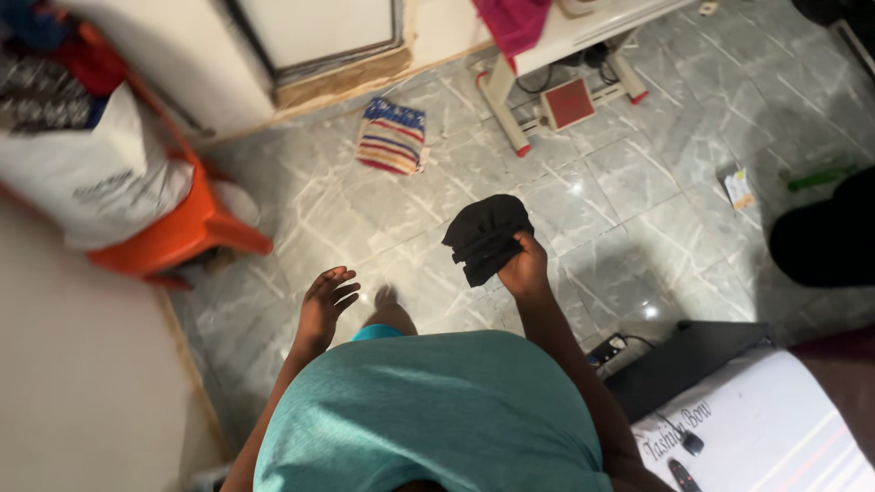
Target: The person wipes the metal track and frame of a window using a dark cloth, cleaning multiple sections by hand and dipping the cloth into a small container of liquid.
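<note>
My right hand (526,269) is closed around a bunched piece of black cloth (486,235), held out in front of me above the grey tiled floor (629,196). My left hand (326,302) hangs free to the left with its fingers spread and nothing in it. My teal shirt fills the lower middle of the view. A foot shows below my left hand.
An orange plastic chair (182,228) with a white sack (87,173) on it stands at the left. A striped folded cloth (393,137) lies on the floor ahead. A white table (583,32) with a red pedal (568,102) stands at the back. A dark box (679,364) sits lower right.
</note>
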